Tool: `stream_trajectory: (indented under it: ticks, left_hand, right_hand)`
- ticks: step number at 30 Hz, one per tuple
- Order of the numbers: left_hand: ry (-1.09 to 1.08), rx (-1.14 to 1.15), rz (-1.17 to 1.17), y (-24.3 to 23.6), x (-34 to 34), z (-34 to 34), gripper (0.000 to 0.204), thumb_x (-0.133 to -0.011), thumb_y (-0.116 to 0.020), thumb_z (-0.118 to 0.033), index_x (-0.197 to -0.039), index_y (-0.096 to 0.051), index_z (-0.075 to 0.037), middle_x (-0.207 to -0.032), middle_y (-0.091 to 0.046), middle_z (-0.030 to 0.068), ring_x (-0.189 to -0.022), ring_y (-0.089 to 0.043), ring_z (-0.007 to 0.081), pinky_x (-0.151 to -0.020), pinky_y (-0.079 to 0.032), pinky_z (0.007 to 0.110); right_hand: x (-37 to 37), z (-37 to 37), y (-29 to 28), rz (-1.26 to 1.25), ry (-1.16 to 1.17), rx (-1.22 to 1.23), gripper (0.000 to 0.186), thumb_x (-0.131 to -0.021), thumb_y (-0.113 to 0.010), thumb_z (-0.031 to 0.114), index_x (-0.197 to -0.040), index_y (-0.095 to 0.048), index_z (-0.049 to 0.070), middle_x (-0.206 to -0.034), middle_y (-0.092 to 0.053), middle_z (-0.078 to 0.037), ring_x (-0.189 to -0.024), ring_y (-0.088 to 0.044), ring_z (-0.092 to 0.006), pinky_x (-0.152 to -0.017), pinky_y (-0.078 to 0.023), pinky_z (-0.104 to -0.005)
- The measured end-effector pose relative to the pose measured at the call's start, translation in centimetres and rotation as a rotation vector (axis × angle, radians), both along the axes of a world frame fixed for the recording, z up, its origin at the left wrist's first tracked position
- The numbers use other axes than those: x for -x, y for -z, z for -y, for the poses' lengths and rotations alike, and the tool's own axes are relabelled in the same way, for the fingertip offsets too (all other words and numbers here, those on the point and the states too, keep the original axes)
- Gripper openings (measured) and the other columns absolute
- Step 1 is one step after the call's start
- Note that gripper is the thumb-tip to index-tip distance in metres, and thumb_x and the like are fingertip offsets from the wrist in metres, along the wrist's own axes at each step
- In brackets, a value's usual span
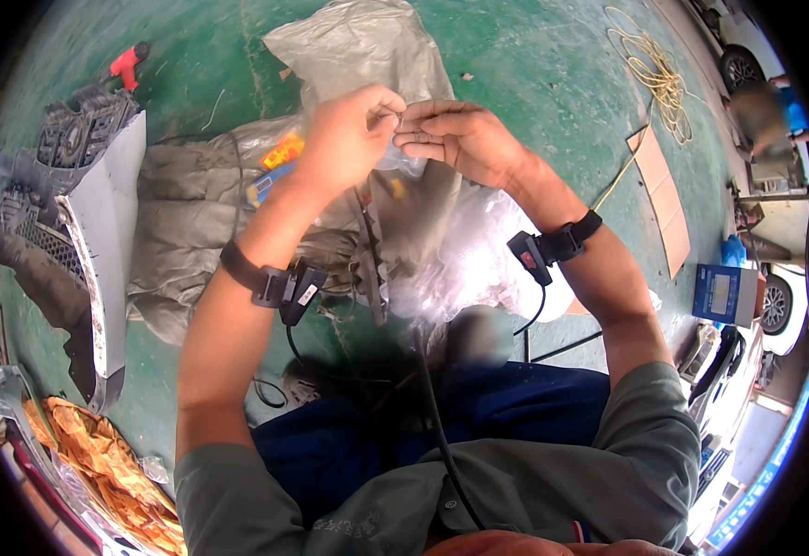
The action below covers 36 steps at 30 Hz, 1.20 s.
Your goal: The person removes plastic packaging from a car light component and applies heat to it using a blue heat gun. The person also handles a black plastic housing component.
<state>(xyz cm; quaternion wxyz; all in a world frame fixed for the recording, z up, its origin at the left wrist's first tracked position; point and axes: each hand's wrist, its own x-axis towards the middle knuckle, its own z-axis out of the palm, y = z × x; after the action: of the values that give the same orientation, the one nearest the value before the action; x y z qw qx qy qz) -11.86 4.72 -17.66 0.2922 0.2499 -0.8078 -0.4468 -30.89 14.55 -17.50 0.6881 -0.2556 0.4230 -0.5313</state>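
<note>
Green floor [534, 56] spreads beneath everything under the fingers. Crumpled grey-brown sheeting [186, 204] lies below them and off to their left, its slack folds suggesting loose wrapping. Further left of the fingers stands a grey car-body panel [112, 241], apparently set aside clear of the hands. Translucent plastic [478, 255] bunches bodyward of them. The left hand [349, 134] pinches thumb and forefinger on a thin dark piece [400, 115]; the right hand [469, 144] meets it, fingers bent, grip impossible to tell, likely for steadiness.
</note>
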Motion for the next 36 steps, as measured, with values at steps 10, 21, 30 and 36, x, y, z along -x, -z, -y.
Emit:
stream_trajectory:
  ticks: [10,21,30,36]
  left_hand:
    - [0.025,0.026,0.131,0.0,-0.9,-0.2,0.012,-0.089,-0.072,-0.006,-0.100,-0.070,-0.002,-0.093,-0.074,0.0102,-0.080,-0.070,0.0168,-0.074,-0.055,0.031]
    - [-0.019,0.324,0.286,1.7,-1.2,-0.7,0.012,-0.088,-0.069,-0.010,-0.099,-0.069,-0.005,-0.099,-0.068,0.0172,-0.092,-0.066,0.0380,-0.080,-0.054,0.045]
    - [-0.088,0.254,0.183,1.8,-2.0,1.2,0.007,-0.088,-0.069,-0.007,-0.095,-0.069,-0.004,-0.092,-0.069,0.0159,-0.078,-0.068,0.0312,-0.071,-0.054,0.039]
    - [-0.099,0.155,0.134,1.7,-2.8,1.9,0.010,-0.091,-0.069,-0.011,-0.099,-0.071,-0.006,-0.084,-0.072,0.0134,-0.071,-0.067,0.0248,-0.067,-0.052,0.036]
  right_hand:
    - [-1.1,0.9,0.8,-0.057,-0.020,0.014,0.034,-0.097,-0.049,-0.005,-0.130,-0.055,-0.012,-0.127,-0.063,-0.022,-0.118,-0.064,-0.0288,-0.107,-0.052,-0.0386]
    - [-2.5,1.7,1.3,-0.090,-0.021,0.010,0.033,-0.096,-0.052,-0.005,-0.127,-0.054,-0.018,-0.123,-0.062,-0.025,-0.111,-0.067,-0.0289,-0.102,-0.056,-0.0384]
    - [-4.0,3.7,1.5,-0.038,0.040,-0.031,0.034,-0.098,-0.050,-0.001,-0.126,-0.051,-0.020,-0.123,-0.061,-0.027,-0.112,-0.067,-0.0314,-0.101,-0.057,-0.0364]
    - [-4.3,4.1,2.5,-0.047,0.013,-0.035,0.031,-0.099,-0.053,0.003,-0.123,-0.054,-0.017,-0.119,-0.064,-0.024,-0.107,-0.069,-0.0319,-0.098,-0.058,-0.0375]
